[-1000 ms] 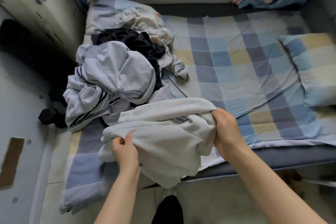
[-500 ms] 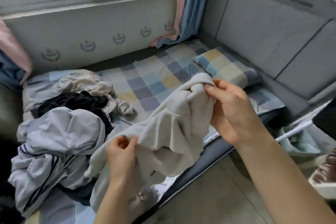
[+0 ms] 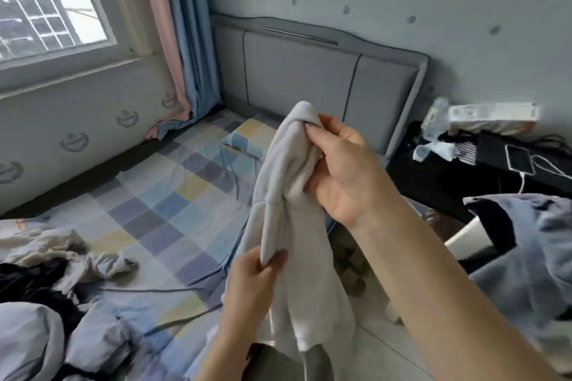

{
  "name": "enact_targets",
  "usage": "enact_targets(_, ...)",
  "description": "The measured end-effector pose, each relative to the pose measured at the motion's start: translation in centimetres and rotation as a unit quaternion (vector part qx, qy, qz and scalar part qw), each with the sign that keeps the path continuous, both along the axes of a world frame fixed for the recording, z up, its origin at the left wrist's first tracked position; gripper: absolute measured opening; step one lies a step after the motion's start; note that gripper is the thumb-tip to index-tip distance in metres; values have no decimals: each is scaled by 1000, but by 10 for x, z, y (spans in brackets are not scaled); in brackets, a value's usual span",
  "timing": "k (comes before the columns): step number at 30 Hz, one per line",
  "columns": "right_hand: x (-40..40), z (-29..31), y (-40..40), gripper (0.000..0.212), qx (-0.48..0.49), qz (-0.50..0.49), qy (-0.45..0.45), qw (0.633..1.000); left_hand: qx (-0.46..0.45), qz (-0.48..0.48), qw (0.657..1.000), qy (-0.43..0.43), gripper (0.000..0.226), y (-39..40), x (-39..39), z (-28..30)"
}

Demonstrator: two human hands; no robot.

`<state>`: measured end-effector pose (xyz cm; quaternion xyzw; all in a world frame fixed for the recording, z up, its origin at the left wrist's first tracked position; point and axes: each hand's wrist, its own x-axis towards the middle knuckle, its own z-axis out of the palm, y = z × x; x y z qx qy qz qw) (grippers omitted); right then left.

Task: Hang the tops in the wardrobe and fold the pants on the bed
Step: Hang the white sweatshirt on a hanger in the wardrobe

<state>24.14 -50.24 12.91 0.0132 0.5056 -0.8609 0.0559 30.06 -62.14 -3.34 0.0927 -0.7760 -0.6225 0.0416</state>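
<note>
The bed (image 3: 173,195), covered by a checked sheet, is spread from nine to six o'clock, with a heap of clothes (image 3: 52,297) piled at eight. A pale grey garment (image 3: 291,226) is held up at centre, clear of the bed. Its top is gripped by the curled right hand (image 3: 337,173); a fold lower down is pinched by the left hand (image 3: 253,281).

Both forearms are bare from wrist to the frame's lower edge, with no sleeve showing. The left hand (image 3: 252,280) and the right hand (image 3: 343,170) wear no glove, ring, watch or band that can be seen.
</note>
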Motion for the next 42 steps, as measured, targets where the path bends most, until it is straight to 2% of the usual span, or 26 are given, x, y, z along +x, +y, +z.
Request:
enact_targets(3,-6,-9,59,14,43,-37,-1,998,39,21,999,7,54,40,-2,12)
enact_targets(7,10,-47,130,21,173,-63,-27,983,98,55,993,24,50,100,-5,24)
enact_targets(11,61,-96,194,32,296,-101,-22,950,136,39,989,29,52,166,-10,34)
enact_targets(15,114,-137,243,49,375,-75,-6,924,144,35,989,3,54,229,-16,45)
enact_targets(18,136,-159,274,60,400,-140,-40,905,160,20,987,-4,47,269,-18,54)
enact_targets(19,143,-163,291,55,406,-168,-77,895,163,3,987,0,48,288,-18,57)
enact_targets(22,146,-166,320,12,428,-178,-102,880,151,-31,988,13,59,315,-20,66)
enact_targets(25,149,-155,347,16,411,-262,-72,870,133,-88,987,18,56,343,-21,71)
enact_targets(27,153,-145,369,7,390,-302,-72,867,142,-103,984,11,44,357,-24,72)
enact_targets(28,155,-141,378,9,393,-283,-76,872,157,-108,982,9,41,363,-26,73)
enact_targets(30,164,-145,394,59,439,-200,-144,864,186,-143,972,-6,40,386,-30,74)
enact_targets(31,167,-150,398,83,503,-155,-176,832,194,-164,967,-10,43,398,-31,75)
enact_targets(32,167,-157,397,96,575,-126,-187,786,198,-182,963,-11,47,408,-32,76)
enact_targets(33,166,-165,393,94,627,-135,-181,746,199,-201,959,-10,49,418,-34,79)
enact_targets(34,164,-170,394,77,643,-197,-173,719,200,-231,952,-13,51,429,-38,81)
enact_targets(35,162,-172,399,52,625,-279,-166,710,198,-261,945,-14,52,439,-43,83)
enact_targets(36,160,-169,409,29,582,-361,-177,707,199,-288,937,-16,52,448,-50,86)
enact_targets(37,161,-163,421,18,519,-437,-188,710,197,-316,928,-17,53,455,-56,90)
enact_targets(39,167,-136,454,21,414,-555,-167,701,173,-383,907,-15,55,477,-71,99)
enact_targets(42,178,-77,486,29,400,-635,-115,650,77,-472,878,17,40,511,-73,105)
